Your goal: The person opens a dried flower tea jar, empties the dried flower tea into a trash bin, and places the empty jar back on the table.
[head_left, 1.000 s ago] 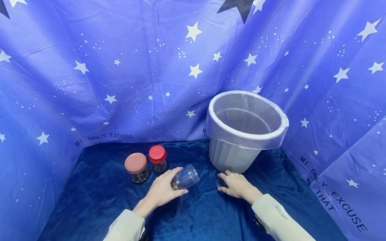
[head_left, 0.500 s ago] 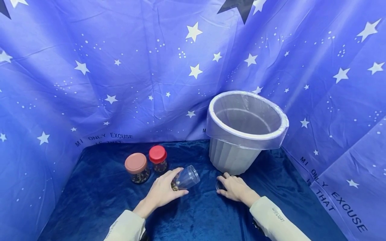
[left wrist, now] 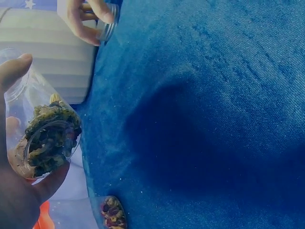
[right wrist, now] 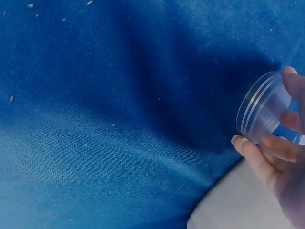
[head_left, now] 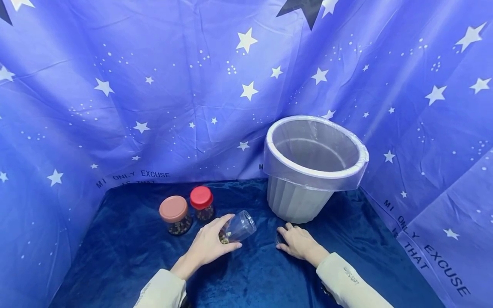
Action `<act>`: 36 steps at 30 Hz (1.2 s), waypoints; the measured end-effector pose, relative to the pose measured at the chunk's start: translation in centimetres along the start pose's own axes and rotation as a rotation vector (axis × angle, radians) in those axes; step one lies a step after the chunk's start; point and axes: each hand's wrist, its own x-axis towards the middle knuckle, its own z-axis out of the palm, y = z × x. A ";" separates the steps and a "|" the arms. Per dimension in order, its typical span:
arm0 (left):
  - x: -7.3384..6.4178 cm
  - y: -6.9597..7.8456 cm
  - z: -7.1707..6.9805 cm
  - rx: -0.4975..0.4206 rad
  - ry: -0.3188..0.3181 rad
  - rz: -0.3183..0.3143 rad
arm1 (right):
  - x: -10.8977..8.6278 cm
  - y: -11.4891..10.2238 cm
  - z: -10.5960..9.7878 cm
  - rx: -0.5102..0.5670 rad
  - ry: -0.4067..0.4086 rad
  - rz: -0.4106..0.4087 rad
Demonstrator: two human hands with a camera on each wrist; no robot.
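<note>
My left hand [head_left: 208,244] curls round a clear jar [head_left: 239,229], thumb on the near side and fingers on the far side. My right hand [head_left: 302,243] pinches a clear round lid [right wrist: 259,107] across its rim, thumb at one edge and fingertips at the other. The lid stands on edge in my grip, ridged rim showing; I cannot tell whether it touches the cloth.

The jar is tipped well over, its mouth facing right, towards my other hand and the bin. Greenish-brown dried pieces [left wrist: 50,138] lie bunched at its base, close to my palm. Whether the jar's side meets the cloth I cannot tell. It is over the middle of the bench [head_left: 246,273], which is covered in dark blue velvety cloth, and the lid is to its right, a gap of cloth between them.

Just beyond my right hand is the pale grey bin [head_left: 294,196], upright, ribbed down its side, with a clear plastic liner [head_left: 316,183] folded over its rim. Beyond my left hand two jars stand upright near each other: the pink-lidded jar [head_left: 175,215], wider and further left, and the red-lidded jar [head_left: 202,203], both with dark mixed contents. A blue curtain [head_left: 173,85] with white stars hangs behind everything.
</note>
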 end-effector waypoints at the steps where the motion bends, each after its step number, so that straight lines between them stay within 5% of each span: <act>1: 0.0 0.0 0.0 -0.010 -0.001 -0.004 | 0.0 -0.1 0.0 -0.002 0.002 0.001; 15: 0.4 0.2 -0.6 -0.030 0.004 -0.019 | 0.0 -0.2 -0.7 0.016 -0.149 0.023; 29: 0.7 0.4 -0.8 -0.072 0.017 -0.018 | -0.8 -0.1 0.1 0.004 -0.002 -0.048; 36: 1.2 0.7 -1.1 -0.074 0.042 0.004 | -0.9 -0.1 0.1 0.006 0.004 -0.049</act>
